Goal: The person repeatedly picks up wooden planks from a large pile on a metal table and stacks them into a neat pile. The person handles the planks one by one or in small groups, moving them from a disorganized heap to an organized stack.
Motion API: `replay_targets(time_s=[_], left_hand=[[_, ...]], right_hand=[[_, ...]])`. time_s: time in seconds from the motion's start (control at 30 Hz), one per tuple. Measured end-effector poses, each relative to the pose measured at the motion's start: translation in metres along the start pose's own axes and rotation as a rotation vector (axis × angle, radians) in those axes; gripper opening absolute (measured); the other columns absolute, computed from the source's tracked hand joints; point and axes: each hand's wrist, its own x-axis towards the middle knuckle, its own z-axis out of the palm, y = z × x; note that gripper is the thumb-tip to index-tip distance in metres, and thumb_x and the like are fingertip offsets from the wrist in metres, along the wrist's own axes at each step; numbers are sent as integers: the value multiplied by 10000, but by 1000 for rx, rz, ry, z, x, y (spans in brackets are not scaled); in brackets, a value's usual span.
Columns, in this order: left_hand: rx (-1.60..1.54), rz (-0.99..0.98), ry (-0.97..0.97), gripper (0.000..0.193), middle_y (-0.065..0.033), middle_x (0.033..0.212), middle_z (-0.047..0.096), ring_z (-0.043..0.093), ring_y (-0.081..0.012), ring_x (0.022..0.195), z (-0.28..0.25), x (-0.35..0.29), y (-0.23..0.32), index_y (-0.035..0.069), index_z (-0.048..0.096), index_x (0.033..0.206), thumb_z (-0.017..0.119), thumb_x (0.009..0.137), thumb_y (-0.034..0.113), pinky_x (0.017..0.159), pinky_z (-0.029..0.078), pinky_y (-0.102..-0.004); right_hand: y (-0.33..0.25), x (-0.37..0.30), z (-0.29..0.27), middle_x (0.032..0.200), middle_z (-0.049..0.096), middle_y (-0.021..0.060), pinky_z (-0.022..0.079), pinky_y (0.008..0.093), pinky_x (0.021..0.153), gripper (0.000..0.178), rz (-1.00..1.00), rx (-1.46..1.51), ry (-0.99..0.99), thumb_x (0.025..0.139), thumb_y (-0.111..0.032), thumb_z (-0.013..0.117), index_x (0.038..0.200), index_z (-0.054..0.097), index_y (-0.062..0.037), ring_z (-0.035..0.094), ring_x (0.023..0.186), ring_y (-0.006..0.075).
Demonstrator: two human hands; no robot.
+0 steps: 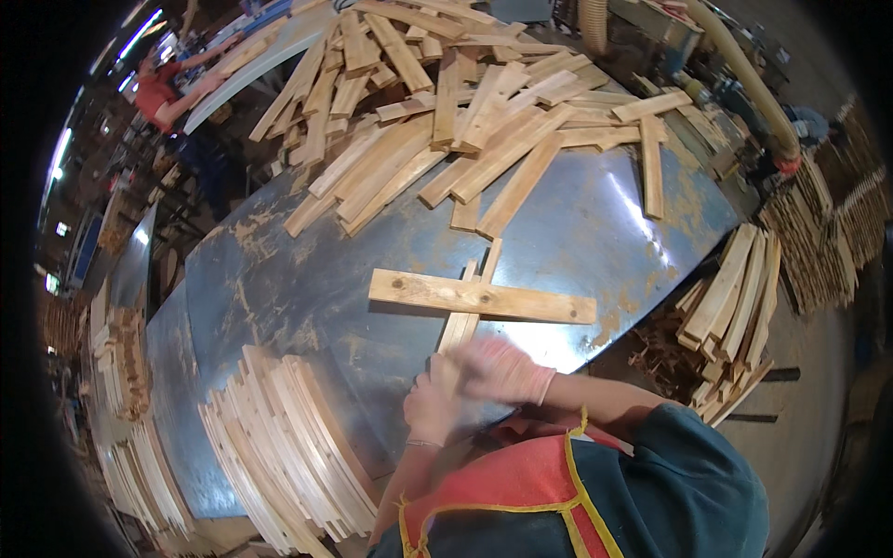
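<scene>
Close to my body at the table's near edge, my left hand (430, 406) is closed around the near end of a narrow wooden slat (460, 325). My right hand (507, 369), in a pale pinkish glove, is beside it over the same end, smeared by motion, so its fingers cannot be made out. Just beyond my hands a wider wooden board (530, 302) with dark knots lies crosswise over the slat. Another thin slat (491, 260) shows its far end past this board.
A big heap of loose boards (446, 121) covers the far part of the metal table (270, 288). Neat rows of slats (288, 437) lie at the near left. More slats (735, 298) are stacked right of the table. Another person (163, 98) works at far left.
</scene>
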Motion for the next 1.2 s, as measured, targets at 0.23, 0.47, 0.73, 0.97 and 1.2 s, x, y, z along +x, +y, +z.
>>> replay_targets(time_s=[0.23,0.47,0.73,0.97,1.2], left_hand=[[-118,-246,59,1013,-200,1264,673,708,-442,1111,-11,-46,-4,151,303,1675,809,828,386,933,600,-516],[372,-613,279,859,-182,1662,442,335,-383,1584,52,-118,-133,138,359,1677,656,929,437,1324,210,-520],[56,-339,629,855,-172,1641,473,393,-406,1533,57,-58,-94,53,426,1628,729,934,450,1272,303,-532],[-72,2,434,821,-163,1564,517,455,-373,1441,1,15,30,43,440,1605,748,937,406,1207,363,-508],[-272,239,191,788,-155,1488,561,517,-340,1349,-32,63,80,33,455,1583,767,939,363,1143,423,-484]], right_hand=[[109,21,-55,1259,684,203,510,494,1034,827,483,-298,-95,777,-383,816,1495,529,-90,656,1194,400],[128,42,-59,1252,737,225,550,381,1023,893,725,579,220,796,-421,863,1522,543,-10,713,1142,320],[230,167,-142,1092,742,238,585,474,887,581,719,622,996,857,-389,730,1319,625,-53,730,1009,387],[286,194,-151,1227,707,229,576,470,950,632,1027,880,1148,850,-229,790,1391,582,23,720,1081,384],[230,115,-128,1298,709,186,559,415,1019,562,616,1352,770,967,-224,730,1449,562,10,700,1143,301]])
